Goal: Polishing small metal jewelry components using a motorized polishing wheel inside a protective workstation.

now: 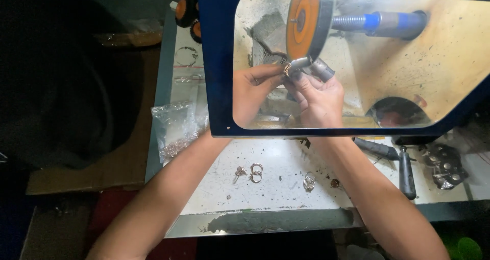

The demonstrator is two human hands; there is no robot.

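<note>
This is a small jewellery workshop, set up around a polishing station. At the far side an orange polishing wheel spins on a threaded spindle inside a dusty hood with a blue-framed clear shield. The near white bench top is scratched and gritty, with loose rings scattered on it, a clear bag of small metal pieces at left and dark-handled hand tools at right.

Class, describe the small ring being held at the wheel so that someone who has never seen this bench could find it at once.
Look through the blue-framed window to the orange polishing wheel. Just below its rim, the left hand and right hand pinch a small gold-coloured ring. Unlike the loose rings lying on the white bench, it is held up against the wheel.
</note>
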